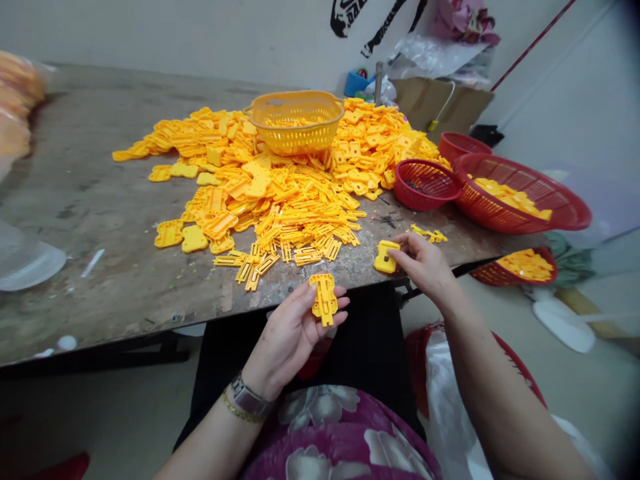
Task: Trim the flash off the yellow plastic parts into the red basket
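Note:
My left hand [295, 327] is held just below the table's front edge, fingers closed on a flat yellow plastic piece [324, 298] with slots. My right hand [423, 263] rests at the table edge and pinches a small yellow plastic block [386, 257]. A big heap of yellow plastic parts [280, 180] covers the middle of the worn table [100, 220], with thin ladder-like strips nearest to me. A yellow basket [296, 120] sits on the heap at the back.
Two red baskets [425, 183] and a large red one holding yellow parts [520, 197] stand at the right. Another red basket of parts [520, 265] sits lower, off the table's right end. Cardboard and plastic bags lie at the back right. A clear dish [25, 263] is at left.

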Motion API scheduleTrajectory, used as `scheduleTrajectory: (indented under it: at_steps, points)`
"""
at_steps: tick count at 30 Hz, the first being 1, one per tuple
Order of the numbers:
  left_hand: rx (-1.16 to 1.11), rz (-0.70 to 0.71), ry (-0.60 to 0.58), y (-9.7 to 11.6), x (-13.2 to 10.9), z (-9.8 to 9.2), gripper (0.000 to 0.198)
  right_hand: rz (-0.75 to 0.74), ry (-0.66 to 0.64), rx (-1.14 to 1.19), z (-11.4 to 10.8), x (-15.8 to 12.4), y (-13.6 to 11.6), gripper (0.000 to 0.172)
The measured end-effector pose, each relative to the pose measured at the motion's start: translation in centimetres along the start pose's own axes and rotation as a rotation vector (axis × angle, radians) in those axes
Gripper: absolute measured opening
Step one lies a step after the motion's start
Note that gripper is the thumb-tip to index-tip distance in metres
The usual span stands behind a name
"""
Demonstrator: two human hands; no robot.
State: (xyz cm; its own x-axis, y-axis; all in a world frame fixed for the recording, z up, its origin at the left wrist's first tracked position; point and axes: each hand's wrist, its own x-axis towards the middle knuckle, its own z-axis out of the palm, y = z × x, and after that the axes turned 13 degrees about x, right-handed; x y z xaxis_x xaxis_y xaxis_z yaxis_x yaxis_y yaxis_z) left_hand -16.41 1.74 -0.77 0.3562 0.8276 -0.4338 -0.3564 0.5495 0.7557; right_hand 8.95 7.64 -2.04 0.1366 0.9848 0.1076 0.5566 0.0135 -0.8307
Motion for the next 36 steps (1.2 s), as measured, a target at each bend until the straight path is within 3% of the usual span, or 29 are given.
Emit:
scheduleTrajectory:
  at_steps: [8, 15, 21, 26, 36]
  points:
    - [0.008, 0.003, -0.001, -0.1, 0.1, -0.1, 0.025, -0.043, -0.006, 0.122, 0.7, -0.1, 0.0, 0.021]
    - [-0.02, 0.021, -0.017, -0.3, 0.1, -0.1, 0.029, 0.086, -0.192, 0.539, 1.2, -1.6, -4.0, 0.026]
    - [-0.032, 0.032, -0.045, -0.5, 0.0, -0.2, 0.026, 0.118, -0.378, 0.647, 2.0, -2.8, -6.6, 0.018]
    - [-0.049, 0.041, -0.047, -0.4, 0.0, -0.1, 0.023, 0.09, -0.509, 0.716, 3.3, -3.1, -6.4, 0.017]
    - [-0.063, 0.032, -0.034, -0.6, -0.2, -0.1, 0.023, 0.058, -0.522, 0.697, 4.4, -3.3, -5.5, 0.017]
